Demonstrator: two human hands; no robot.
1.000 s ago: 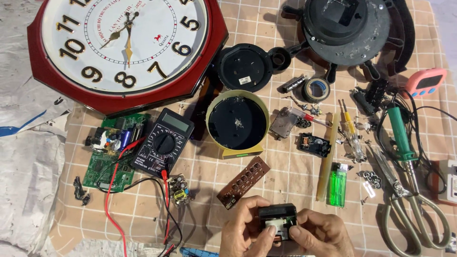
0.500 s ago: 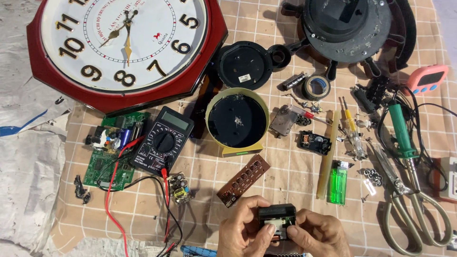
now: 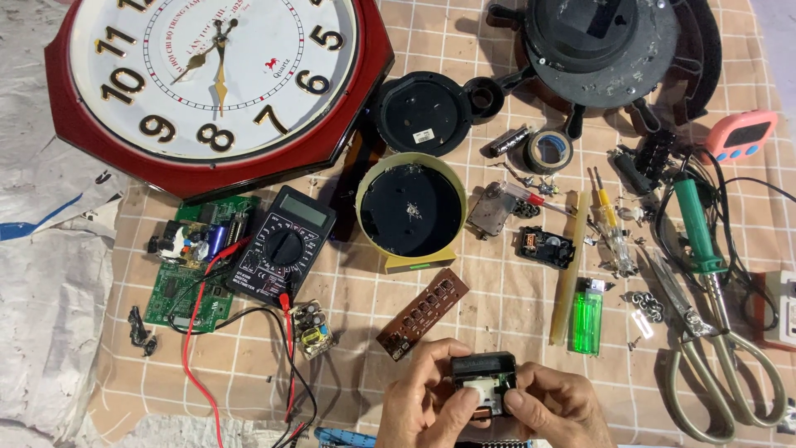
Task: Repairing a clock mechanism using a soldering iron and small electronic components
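Both of my hands hold a small black clock movement box point(image 3: 483, 372) with a white part inside, at the bottom middle of the view. My left hand point(image 3: 423, 398) grips its left side with the thumb pressing on the white part. My right hand point(image 3: 557, 408) grips the right side with the thumb at the lower edge. A brown strip circuit board point(image 3: 423, 313) lies just above my left hand. A green lighter point(image 3: 587, 314) lies above my right hand.
A red octagonal wall clock point(image 3: 207, 83) lies top left. A black multimeter point(image 3: 282, 247) with red and black leads rests on a green circuit board point(image 3: 178, 282). A round yellow-rimmed clock case point(image 3: 410, 207), scissors point(image 3: 713, 348), a green-handled soldering iron point(image 3: 695, 224) and several small parts cover the checked cloth.
The view has shifted slightly. My hands stay on the black movement box with only small finger movement.
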